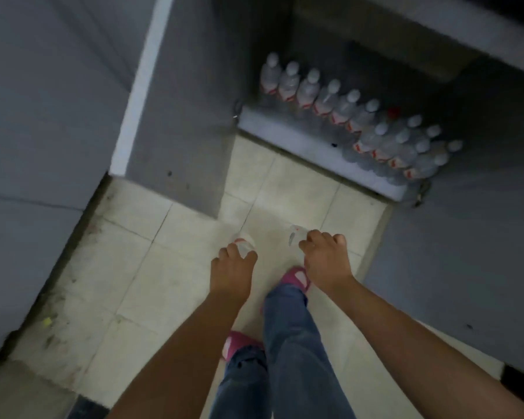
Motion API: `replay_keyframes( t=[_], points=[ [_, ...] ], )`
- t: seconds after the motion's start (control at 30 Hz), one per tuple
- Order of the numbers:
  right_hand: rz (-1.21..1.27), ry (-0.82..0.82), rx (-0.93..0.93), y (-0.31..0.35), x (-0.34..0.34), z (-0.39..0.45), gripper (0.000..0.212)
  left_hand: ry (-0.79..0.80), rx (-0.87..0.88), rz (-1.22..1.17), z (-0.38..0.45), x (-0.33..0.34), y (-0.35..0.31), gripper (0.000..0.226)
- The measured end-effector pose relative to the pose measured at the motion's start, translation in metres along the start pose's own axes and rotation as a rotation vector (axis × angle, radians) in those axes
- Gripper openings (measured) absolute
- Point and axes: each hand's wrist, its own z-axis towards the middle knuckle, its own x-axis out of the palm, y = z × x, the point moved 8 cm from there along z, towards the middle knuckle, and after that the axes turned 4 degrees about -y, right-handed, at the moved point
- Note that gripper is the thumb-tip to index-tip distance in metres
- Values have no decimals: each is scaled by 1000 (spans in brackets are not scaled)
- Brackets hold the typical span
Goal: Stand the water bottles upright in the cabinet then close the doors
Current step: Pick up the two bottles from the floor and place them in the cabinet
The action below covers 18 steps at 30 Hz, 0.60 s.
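Observation:
My left hand (232,269) grips a clear water bottle (245,243) with a red label, held over the tiled floor. My right hand (324,261) grips a second clear bottle (294,234), which sticks out to the left of my fingers. Ahead, the grey cabinet (315,149) stands with both doors swung wide. On its bottom shelf, several white-capped bottles (324,99) stand upright in a diagonal row, with a denser cluster (406,149) at the right end. One red cap (393,111) shows among them.
The left door (182,116) juts toward me on the left, and the right door (466,237) flanks the right. Pale floor tiles (164,267) lie between them. My jeans and pink sandals (297,278) are below my hands.

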Motion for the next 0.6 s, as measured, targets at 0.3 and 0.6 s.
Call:
replay_keyframes(
  t=[0.3, 0.6],
  points=[
    [185, -6, 209, -146, 14, 74, 44, -111, 295, 92, 147, -76, -120, 48],
    [286, -210, 336, -247, 103, 162, 41, -280, 422, 52, 321, -83, -158, 44]
  ],
)
